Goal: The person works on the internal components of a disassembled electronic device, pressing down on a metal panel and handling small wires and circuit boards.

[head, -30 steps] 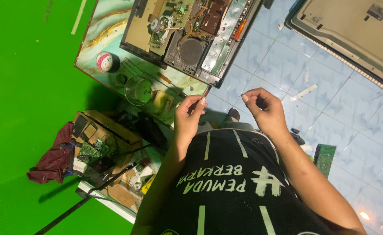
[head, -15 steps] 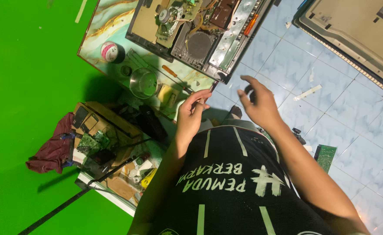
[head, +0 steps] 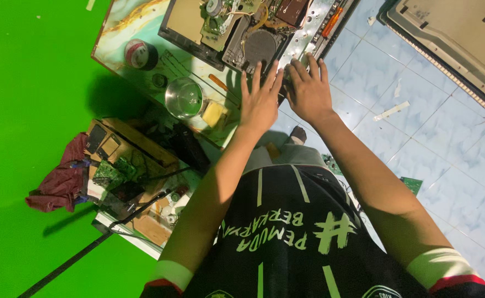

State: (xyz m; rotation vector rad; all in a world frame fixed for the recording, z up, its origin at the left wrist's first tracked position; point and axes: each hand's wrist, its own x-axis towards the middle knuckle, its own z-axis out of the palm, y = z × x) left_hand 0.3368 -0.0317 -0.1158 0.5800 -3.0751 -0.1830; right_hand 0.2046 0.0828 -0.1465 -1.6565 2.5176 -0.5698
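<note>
Both hands, left hand (head: 260,105) and right hand (head: 308,91), lie flat and open, gripping nothing, on the opened device (head: 253,27) directly under their fingertips, seemingly steadying it for repair.

A marbled low table (head: 122,28) carries an opened device chassis (head: 253,27), tape roll (head: 137,53), steel bowl (head: 184,97) and yellow sponge (head: 214,113).

Both hands, left hand (head: 260,105) and right hand (head: 308,91), rest flat on the opened grey electronics chassis (head: 264,27) at the bench's near edge.
</note>
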